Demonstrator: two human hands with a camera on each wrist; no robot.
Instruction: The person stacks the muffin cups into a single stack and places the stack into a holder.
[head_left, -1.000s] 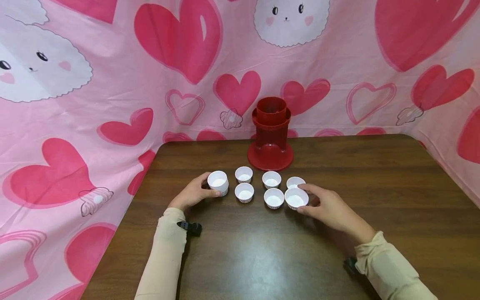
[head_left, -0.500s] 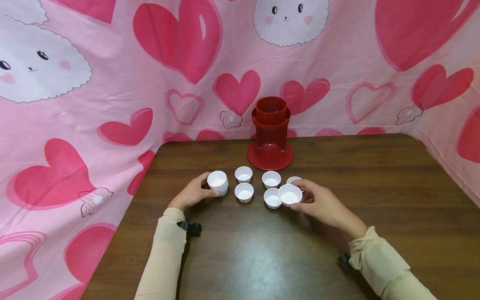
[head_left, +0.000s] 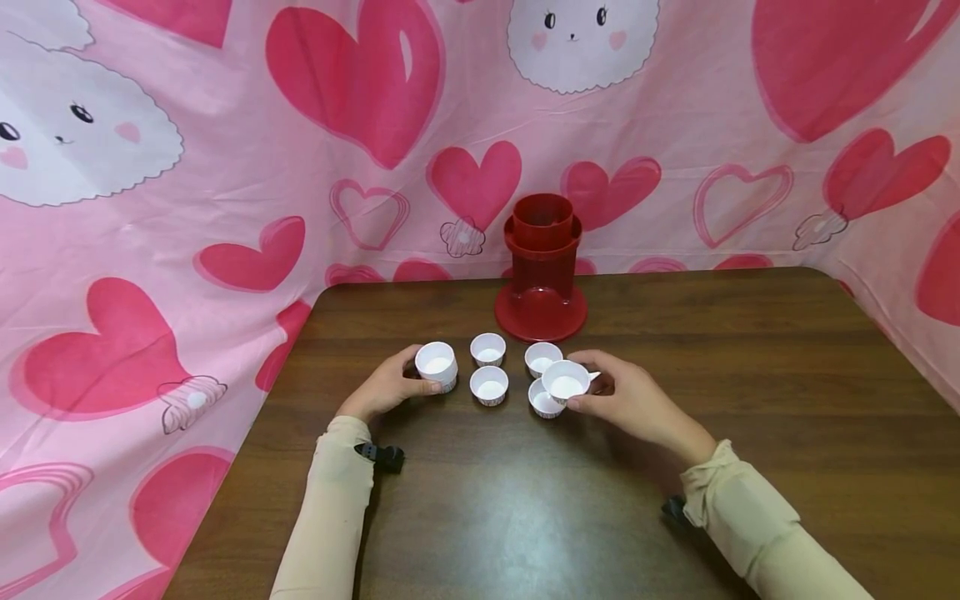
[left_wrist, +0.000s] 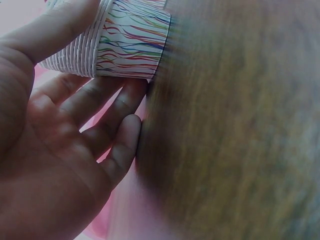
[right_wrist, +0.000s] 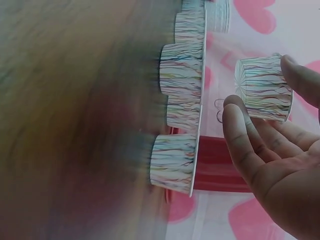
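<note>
At the left of the head view, my left hand [head_left: 386,385] grips a small stack of white paper baking cups [head_left: 437,367] between thumb and fingers. The left wrist view shows the stack's layered rims and the wavy coloured lines on its lowest cup [left_wrist: 134,42]. My right hand [head_left: 637,408] pinches a single paper baking cup [head_left: 566,382] by its side, raised above the table. It partly covers a front cup [head_left: 545,404]. A further cup [right_wrist: 172,162] stands in the right wrist view; the hand mostly hides it in the head view.
Two more cups [head_left: 488,349] stand one behind the other right of the stack, and another cup [head_left: 543,358] is at the back. A red cylindrical holder [head_left: 542,283] with a round base stands behind them on the wooden table [head_left: 480,500]. Heart-printed cloth [head_left: 420,225] hangs behind.
My right hand has lifted its cup and moved left with it, from the right end of the row to over the neighbouring front cup. The left hand stays put with its stack.
</note>
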